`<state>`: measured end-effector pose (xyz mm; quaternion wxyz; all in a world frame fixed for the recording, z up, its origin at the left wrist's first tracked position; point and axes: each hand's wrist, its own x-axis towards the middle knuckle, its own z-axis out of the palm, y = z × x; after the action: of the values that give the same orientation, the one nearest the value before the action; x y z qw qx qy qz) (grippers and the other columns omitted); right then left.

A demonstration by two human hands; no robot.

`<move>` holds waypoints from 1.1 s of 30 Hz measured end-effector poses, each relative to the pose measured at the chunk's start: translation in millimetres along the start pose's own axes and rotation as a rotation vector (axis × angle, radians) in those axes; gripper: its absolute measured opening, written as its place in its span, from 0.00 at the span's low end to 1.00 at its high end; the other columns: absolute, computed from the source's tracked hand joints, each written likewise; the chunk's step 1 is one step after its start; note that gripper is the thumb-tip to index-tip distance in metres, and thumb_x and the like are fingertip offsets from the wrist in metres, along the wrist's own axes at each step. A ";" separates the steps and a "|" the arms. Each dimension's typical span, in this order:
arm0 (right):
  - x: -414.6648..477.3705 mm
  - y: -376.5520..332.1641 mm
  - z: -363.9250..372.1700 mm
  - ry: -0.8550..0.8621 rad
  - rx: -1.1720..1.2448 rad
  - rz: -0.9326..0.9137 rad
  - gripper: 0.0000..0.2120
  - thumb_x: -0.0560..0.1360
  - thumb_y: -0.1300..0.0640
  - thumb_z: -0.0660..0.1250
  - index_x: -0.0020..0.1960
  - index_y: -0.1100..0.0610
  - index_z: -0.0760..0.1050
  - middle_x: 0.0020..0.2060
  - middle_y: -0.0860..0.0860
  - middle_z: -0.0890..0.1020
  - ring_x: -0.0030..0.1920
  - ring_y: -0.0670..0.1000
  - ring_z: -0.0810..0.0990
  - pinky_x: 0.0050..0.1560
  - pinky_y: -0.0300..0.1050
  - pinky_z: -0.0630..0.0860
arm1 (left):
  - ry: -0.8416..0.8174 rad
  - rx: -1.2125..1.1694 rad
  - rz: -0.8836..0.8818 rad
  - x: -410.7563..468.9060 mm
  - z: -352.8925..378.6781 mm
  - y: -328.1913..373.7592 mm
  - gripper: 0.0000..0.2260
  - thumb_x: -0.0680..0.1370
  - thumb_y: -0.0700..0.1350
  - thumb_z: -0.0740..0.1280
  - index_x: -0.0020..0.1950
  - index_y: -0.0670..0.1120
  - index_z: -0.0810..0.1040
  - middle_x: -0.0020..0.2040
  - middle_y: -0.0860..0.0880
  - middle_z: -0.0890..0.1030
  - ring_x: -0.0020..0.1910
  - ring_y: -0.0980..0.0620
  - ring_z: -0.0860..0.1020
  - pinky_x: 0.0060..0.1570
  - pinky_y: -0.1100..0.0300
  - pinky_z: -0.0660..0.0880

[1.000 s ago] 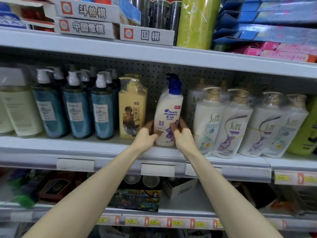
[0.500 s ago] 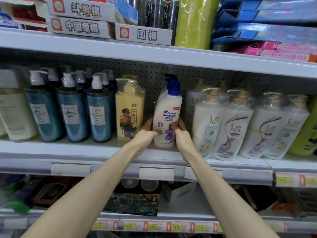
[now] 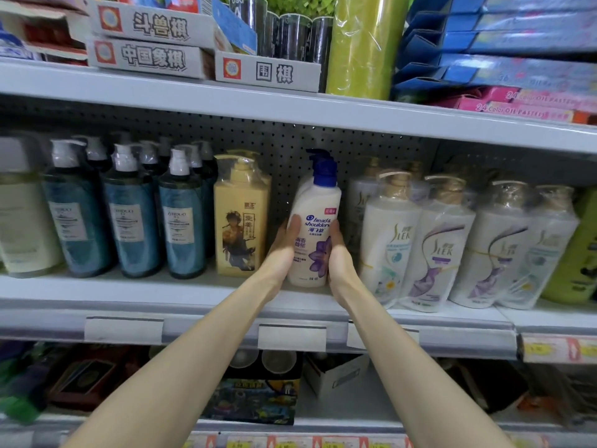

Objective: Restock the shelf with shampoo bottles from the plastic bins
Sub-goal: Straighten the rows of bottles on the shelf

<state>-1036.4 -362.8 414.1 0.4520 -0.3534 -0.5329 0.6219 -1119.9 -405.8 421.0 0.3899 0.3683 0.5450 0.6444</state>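
Observation:
A white shampoo bottle [image 3: 315,227] with a blue pump and a purple flower label stands upright on the middle shelf [image 3: 193,294]. Another like it stands right behind it. My left hand [image 3: 284,250] holds the bottle's left side, thumb on the front label. My right hand [image 3: 339,257] holds its right side. The bottle stands between a yellow bottle [image 3: 240,218] on its left and white gold-capped bottles [image 3: 387,240] on its right. No plastic bin is in view.
Blue pump bottles [image 3: 182,215] fill the shelf's left part. A green bottle [image 3: 581,253] is at the far right. The upper shelf holds game boxes [image 3: 151,56], a green roll [image 3: 361,46] and pastel boxes. Boxed goods [image 3: 258,389] sit on the shelf below.
Both hands have slid higher up the white bottle's sides and closed in on it. The bottle stays upright in the same gap.

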 end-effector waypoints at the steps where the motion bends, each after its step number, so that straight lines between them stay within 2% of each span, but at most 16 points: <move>1: 0.6 1.0 0.0 0.005 0.009 0.000 0.22 0.82 0.43 0.50 0.61 0.56 0.75 0.54 0.58 0.82 0.48 0.54 0.81 0.47 0.44 0.77 | -0.005 0.011 0.008 -1.2 0.0 -0.1 0.31 0.76 0.67 0.55 0.72 0.48 0.65 0.62 0.45 0.79 0.57 0.46 0.78 0.59 0.48 0.72; 3: -1.6 -0.7 0.8 0.021 0.024 -0.003 0.22 0.82 0.43 0.51 0.62 0.57 0.75 0.56 0.59 0.81 0.51 0.56 0.80 0.51 0.46 0.77 | -0.017 0.032 0.023 -1.9 0.2 -1.1 0.40 0.69 0.74 0.55 0.72 0.49 0.65 0.62 0.45 0.79 0.58 0.46 0.78 0.62 0.45 0.72; 5: -1.9 -1.9 1.0 0.018 0.030 -0.015 0.22 0.82 0.44 0.52 0.62 0.58 0.75 0.56 0.59 0.81 0.48 0.55 0.80 0.46 0.43 0.77 | -0.031 0.035 0.037 -1.6 0.2 -3.9 0.45 0.64 0.77 0.56 0.72 0.50 0.64 0.61 0.46 0.79 0.58 0.46 0.78 0.64 0.42 0.71; 10: -2.7 -3.3 0.1 -0.001 0.074 -0.031 0.15 0.81 0.45 0.54 0.54 0.53 0.75 0.51 0.55 0.81 0.49 0.54 0.80 0.47 0.44 0.76 | -0.033 0.048 0.038 -1.7 1.7 -2.9 0.39 0.69 0.73 0.53 0.73 0.51 0.61 0.63 0.46 0.77 0.60 0.46 0.77 0.65 0.41 0.69; 13: -0.9 -0.4 -2.6 -0.031 0.033 -0.047 0.16 0.81 0.43 0.52 0.51 0.48 0.76 0.46 0.51 0.83 0.47 0.52 0.81 0.48 0.45 0.76 | -0.035 0.064 0.034 0.3 1.1 -4.6 0.39 0.71 0.73 0.53 0.76 0.53 0.57 0.66 0.46 0.76 0.62 0.46 0.76 0.67 0.40 0.68; 15: -0.3 1.3 -3.8 -0.034 -0.010 -0.066 0.18 0.81 0.41 0.52 0.54 0.49 0.76 0.44 0.49 0.84 0.45 0.51 0.82 0.46 0.43 0.77 | -0.046 0.068 0.049 -0.2 1.1 -3.7 0.34 0.74 0.70 0.52 0.75 0.52 0.59 0.65 0.47 0.76 0.61 0.46 0.76 0.66 0.41 0.68; 18: -0.4 1.9 -4.5 -0.029 -0.013 -0.084 0.20 0.81 0.41 0.52 0.60 0.52 0.74 0.45 0.49 0.83 0.44 0.49 0.82 0.42 0.40 0.76 | -0.045 0.065 0.058 2.3 1.5 -5.5 0.30 0.77 0.67 0.52 0.73 0.52 0.62 0.64 0.47 0.77 0.60 0.47 0.77 0.66 0.42 0.69; 25: 0.8 2.0 -5.5 -0.017 -0.018 -0.051 0.25 0.81 0.42 0.53 0.66 0.58 0.72 0.51 0.56 0.81 0.42 0.49 0.80 0.38 0.37 0.76 | -0.031 0.084 0.070 5.6 1.4 -10.0 0.29 0.77 0.67 0.51 0.73 0.52 0.62 0.64 0.47 0.77 0.60 0.46 0.76 0.64 0.43 0.70; 27: 1.5 2.6 -6.7 -0.018 -0.019 -0.052 0.25 0.81 0.42 0.52 0.66 0.59 0.72 0.51 0.56 0.81 0.40 0.48 0.79 0.34 0.34 0.76 | -0.032 0.082 0.075 5.9 1.6 -10.4 0.28 0.78 0.66 0.51 0.73 0.52 0.61 0.63 0.47 0.77 0.59 0.46 0.76 0.63 0.45 0.71; 29: 2.3 3.3 -7.9 -0.025 -0.013 -0.051 0.25 0.81 0.42 0.52 0.66 0.58 0.72 0.50 0.55 0.81 0.41 0.48 0.79 0.36 0.35 0.75 | -0.039 0.085 0.085 5.3 1.4 -10.5 0.28 0.78 0.65 0.51 0.73 0.52 0.61 0.63 0.47 0.77 0.59 0.47 0.76 0.62 0.46 0.72; 32: 2.2 4.0 -8.4 -0.019 -0.032 -0.053 0.26 0.81 0.41 0.52 0.66 0.59 0.71 0.44 0.52 0.81 0.37 0.47 0.77 0.29 0.32 0.73 | -0.046 0.099 0.092 5.6 0.4 -11.5 0.28 0.78 0.65 0.51 0.73 0.52 0.60 0.64 0.47 0.76 0.59 0.47 0.76 0.64 0.46 0.71; 33: 2.2 4.2 -8.4 -0.015 -0.033 -0.058 0.26 0.81 0.42 0.52 0.66 0.59 0.71 0.47 0.54 0.82 0.37 0.47 0.78 0.30 0.32 0.74 | -0.049 0.104 0.094 5.7 0.1 -11.7 0.27 0.78 0.65 0.51 0.73 0.52 0.60 0.64 0.47 0.76 0.59 0.47 0.76 0.64 0.46 0.71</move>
<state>-1030.2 -358.0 408.5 0.4598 -0.3405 -0.5564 0.6026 -1121.0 -399.4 409.7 0.3529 0.4291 0.5503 0.6234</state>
